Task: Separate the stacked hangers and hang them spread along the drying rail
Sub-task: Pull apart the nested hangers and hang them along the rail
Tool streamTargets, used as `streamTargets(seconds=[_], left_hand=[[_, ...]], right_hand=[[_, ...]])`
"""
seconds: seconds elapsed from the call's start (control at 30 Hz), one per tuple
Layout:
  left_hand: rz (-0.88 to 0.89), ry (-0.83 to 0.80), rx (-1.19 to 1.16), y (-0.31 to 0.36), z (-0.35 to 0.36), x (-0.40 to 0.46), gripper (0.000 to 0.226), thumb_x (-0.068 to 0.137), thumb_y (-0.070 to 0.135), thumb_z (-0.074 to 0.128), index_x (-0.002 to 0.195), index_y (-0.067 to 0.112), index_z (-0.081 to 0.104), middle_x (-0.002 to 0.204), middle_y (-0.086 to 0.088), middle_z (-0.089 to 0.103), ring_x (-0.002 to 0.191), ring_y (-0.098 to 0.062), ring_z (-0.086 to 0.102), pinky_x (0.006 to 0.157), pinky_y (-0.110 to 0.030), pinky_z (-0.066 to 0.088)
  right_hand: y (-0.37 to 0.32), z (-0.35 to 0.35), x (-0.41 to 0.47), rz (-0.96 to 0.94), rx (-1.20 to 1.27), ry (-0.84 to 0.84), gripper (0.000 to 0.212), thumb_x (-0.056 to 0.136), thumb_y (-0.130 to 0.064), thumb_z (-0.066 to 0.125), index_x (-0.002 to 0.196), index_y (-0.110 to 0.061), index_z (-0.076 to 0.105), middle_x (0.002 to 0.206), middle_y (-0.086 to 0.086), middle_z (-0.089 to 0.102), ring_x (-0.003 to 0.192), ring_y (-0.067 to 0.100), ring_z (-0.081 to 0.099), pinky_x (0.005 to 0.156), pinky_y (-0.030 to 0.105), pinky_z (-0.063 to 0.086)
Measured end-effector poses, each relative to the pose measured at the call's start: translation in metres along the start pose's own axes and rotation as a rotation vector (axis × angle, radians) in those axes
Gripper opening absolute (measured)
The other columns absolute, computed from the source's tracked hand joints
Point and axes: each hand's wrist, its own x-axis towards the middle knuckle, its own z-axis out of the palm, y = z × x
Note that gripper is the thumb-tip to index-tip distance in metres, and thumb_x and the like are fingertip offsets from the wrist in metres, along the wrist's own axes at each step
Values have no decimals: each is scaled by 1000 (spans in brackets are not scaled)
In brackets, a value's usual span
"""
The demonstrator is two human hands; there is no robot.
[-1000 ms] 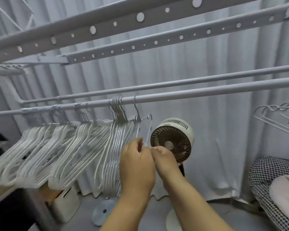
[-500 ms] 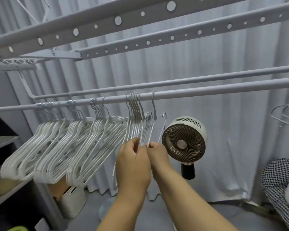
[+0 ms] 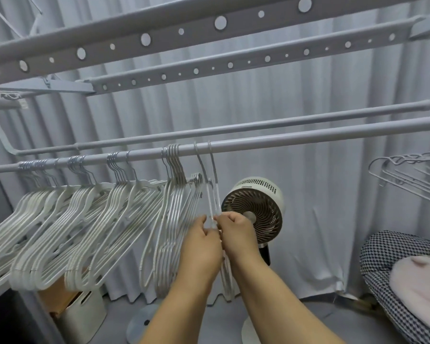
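Note:
Several bunches of white hangers point(image 3: 90, 219) hang from the grey drying rail point(image 3: 296, 141), crowded along its left half. Two single hangers point(image 3: 212, 192) hang by their hooks just right of the last bunch point(image 3: 174, 219). My left hand point(image 3: 200, 244) and my right hand point(image 3: 235, 234) meet below the rail, knuckles almost touching. Each pinches the thin wire of these two hangers between thumb and fingers. The lower parts of the two hangers are hidden behind my hands and wrists.
A second rail point(image 3: 283, 124) runs behind the first, with perforated bars point(image 3: 209, 63) overhead. A round fan point(image 3: 256, 212) stands right behind my hands. More hangers point(image 3: 407, 175) hang at the right edge. A checkered chair point(image 3: 395, 274) sits bottom right, a white bin point(image 3: 85, 316) bottom left.
Two hangers now hang apart on the rail right of the last bunch, where one hung before. Both hands stay together pinching them. The camera view has shifted a little.

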Motion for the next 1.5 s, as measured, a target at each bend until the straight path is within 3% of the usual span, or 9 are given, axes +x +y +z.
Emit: streamTargets(seconds=[0.2,0.33,0.43,0.57,0.8,1.2,1.33,1.4,1.5], left_hand=[[-18,-13,-162,8,26,-7,46,97,4,35,139,20,47,79,-5,57,44,-9,47,45,-24,38],[37,14,-172,15,46,-20,45,97,1,35,89,40,54,62,3,51,51,-12,41,53,-31,41],[79,-64,-167,16,61,-27,50,94,-2,34,107,39,59,69,3,57,56,-11,46,62,-47,50],[61,-143,-168,17,84,-29,57,96,4,32,137,37,51,86,-11,65,56,-16,59,50,-27,49],[54,-260,-216,31,133,-46,65,92,-2,32,143,37,44,67,-6,51,45,-12,37,40,-19,31],[52,-410,-204,58,214,-73,69,90,-4,31,148,33,37,47,4,44,36,-10,33,39,-20,30],[32,-420,-176,73,238,-88,70,92,-3,29,152,33,28,100,-23,69,35,-8,34,39,-20,30],[8,-436,-187,81,249,-95,69,93,-2,29,152,33,26,138,-30,47,35,-5,38,37,-18,31],[-3,-461,-185,87,265,-101,68,93,-1,30,152,33,26,134,-26,54,38,-7,44,39,-21,35]], right_hand=[[-8,-34,-4,-9,-42,74,18,94,-15,52,87,-14,69,68,1,58,52,10,50,43,19,37],[-19,-61,-11,-51,-10,92,22,98,-12,46,81,-10,60,54,0,47,38,10,38,38,19,29],[-28,-81,-15,-84,44,121,27,96,-5,40,86,-12,64,49,-3,37,40,11,29,40,19,24],[-35,-112,-19,-51,221,154,33,97,-5,41,89,-22,68,49,-4,35,39,9,27,39,19,22],[-47,-168,-23,13,453,142,38,99,-5,39,135,-14,48,46,-4,35,32,5,29,31,13,21],[-73,-264,-22,10,571,211,35,99,-6,36,131,-9,50,49,-4,31,31,4,26,30,12,17],[-79,-292,-22,3,611,217,34,100,-6,35,131,-9,49,47,-4,31,30,4,26,30,12,18],[-82,-305,-21,-2,630,210,30,100,-6,35,126,-9,50,46,-4,32,29,4,26,28,12,18],[-86,-324,-23,-10,639,205,25,101,-7,36,117,-9,54,47,-4,31,29,4,26,28,11,18]])
